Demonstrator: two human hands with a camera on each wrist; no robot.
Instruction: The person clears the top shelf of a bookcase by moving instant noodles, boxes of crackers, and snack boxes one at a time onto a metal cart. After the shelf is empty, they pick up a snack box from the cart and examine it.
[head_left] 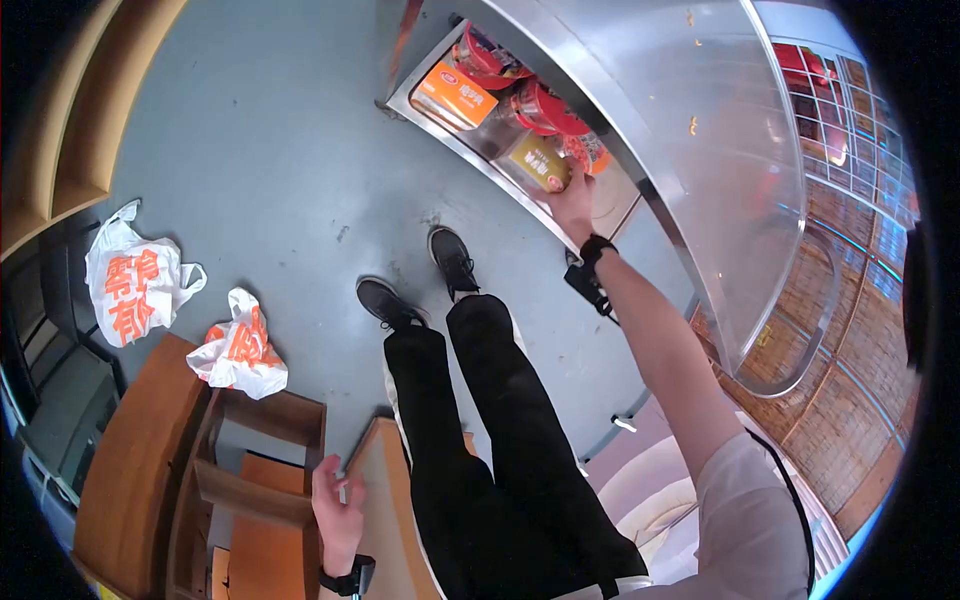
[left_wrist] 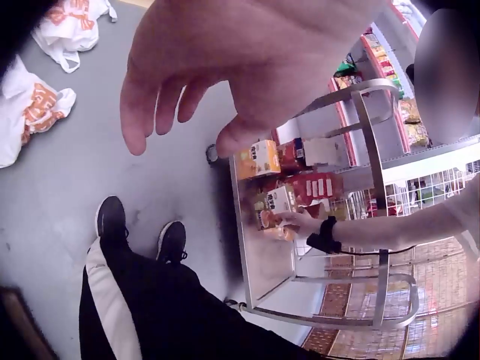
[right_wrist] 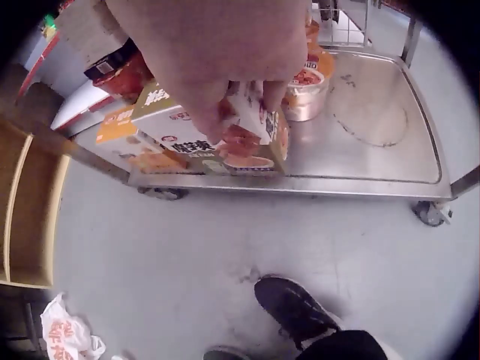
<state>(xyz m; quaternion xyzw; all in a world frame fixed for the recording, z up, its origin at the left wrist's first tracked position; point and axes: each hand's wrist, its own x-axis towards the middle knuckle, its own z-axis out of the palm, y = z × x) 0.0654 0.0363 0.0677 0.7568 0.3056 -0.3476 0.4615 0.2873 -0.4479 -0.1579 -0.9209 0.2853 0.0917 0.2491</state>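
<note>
On the lower shelf of a metal cart, my right hand (head_left: 573,205) reaches to a green-and-white box (head_left: 538,163). In the right wrist view the right hand (right_wrist: 217,67) pinches a small whitish-red packet or flap (right_wrist: 251,120) at the end of that box (right_wrist: 180,135); which of the two it is I cannot tell. An orange box (head_left: 455,96) stands beside it, and a clear-sided cup (right_wrist: 306,94) is on the other side. My left hand (head_left: 338,510) hangs away from the cart, fingers loosely bent and holding nothing; it fills the top of the left wrist view (left_wrist: 232,60).
Red tubs (head_left: 550,108) stand at the back of the cart shelf (right_wrist: 367,127). White bags with orange print (head_left: 135,280) lie on the grey floor near a wooden shelf unit (head_left: 260,415). A wire rack (head_left: 850,130) is at the right.
</note>
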